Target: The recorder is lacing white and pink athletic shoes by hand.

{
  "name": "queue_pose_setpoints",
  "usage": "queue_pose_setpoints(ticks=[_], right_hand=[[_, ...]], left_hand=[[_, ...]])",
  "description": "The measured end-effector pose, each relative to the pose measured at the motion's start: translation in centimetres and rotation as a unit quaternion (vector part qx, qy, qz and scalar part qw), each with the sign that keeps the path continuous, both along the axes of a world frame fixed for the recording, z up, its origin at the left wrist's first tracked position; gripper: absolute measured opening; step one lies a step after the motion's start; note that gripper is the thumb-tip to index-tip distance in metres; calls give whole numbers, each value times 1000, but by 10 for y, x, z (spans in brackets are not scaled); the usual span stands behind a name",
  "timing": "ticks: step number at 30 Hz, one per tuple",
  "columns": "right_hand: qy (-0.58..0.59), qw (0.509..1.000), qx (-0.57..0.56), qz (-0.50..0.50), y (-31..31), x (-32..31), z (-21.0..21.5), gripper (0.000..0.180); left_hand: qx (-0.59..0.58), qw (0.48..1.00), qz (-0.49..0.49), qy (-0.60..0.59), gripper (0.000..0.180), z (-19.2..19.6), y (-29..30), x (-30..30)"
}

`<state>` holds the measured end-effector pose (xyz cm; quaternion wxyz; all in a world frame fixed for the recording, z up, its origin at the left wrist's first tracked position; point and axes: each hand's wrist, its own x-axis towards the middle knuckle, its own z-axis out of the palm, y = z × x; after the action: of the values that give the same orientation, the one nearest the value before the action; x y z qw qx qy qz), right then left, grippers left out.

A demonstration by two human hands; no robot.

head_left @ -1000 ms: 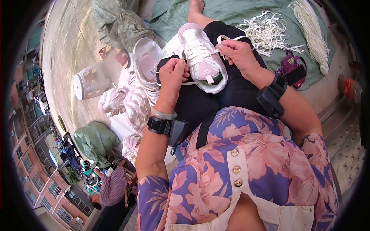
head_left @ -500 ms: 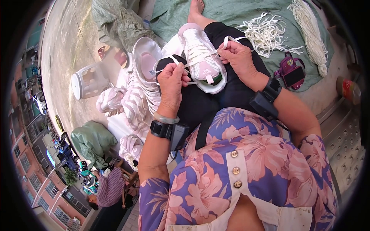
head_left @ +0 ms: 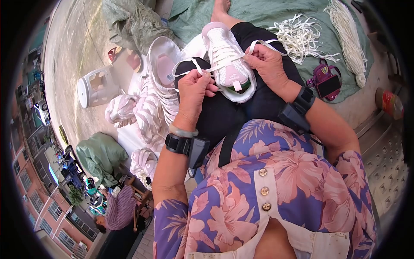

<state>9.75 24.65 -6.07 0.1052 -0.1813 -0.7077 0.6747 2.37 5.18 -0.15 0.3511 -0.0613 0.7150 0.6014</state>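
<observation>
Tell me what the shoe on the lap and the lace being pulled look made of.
The white shoe looks like matte knit or mesh fabric: its upper shows a fine weave. The white lace looks like flat woven textile tape, limp and dull, pinched by the left hand and right hand.

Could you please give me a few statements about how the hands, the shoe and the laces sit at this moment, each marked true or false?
1. The white sneaker rests on the person's lap. True.
2. The left hand is empty. False: it pinches a white lace that runs to the sneaker.
3. The right hand holds a lace end beside the sneaker. True.
4. The loose laces lie on bare concrete. False: they lie on a green cloth.
5. A phone in a magenta case lies beyond the right forearm. True.
6. The white plastic basket stands upright. False: it lies tipped on its side.
</observation>
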Motion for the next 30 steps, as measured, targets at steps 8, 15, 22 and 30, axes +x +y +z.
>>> queue_pose_setpoints(ticks=[8, 15, 22, 30], right_hand=[[-20, 998, 55, -11, -3, -6, -4, 16], [-1, 992, 115, 45, -7, 2, 9, 20], [-26, 981, 161, 103, -1, 4, 14, 24], [-22, 969, 203, 139, 7, 2, 14, 20]], left_hand=[[-57, 997, -8, 42, 12, -6, 7, -1], [-113, 983, 2, 143, 15, -24, 14, -5], [-102, 988, 21, 117, 16, -29, 14, -6], [-112, 980, 8, 166, 18, -37, 11, 2]])
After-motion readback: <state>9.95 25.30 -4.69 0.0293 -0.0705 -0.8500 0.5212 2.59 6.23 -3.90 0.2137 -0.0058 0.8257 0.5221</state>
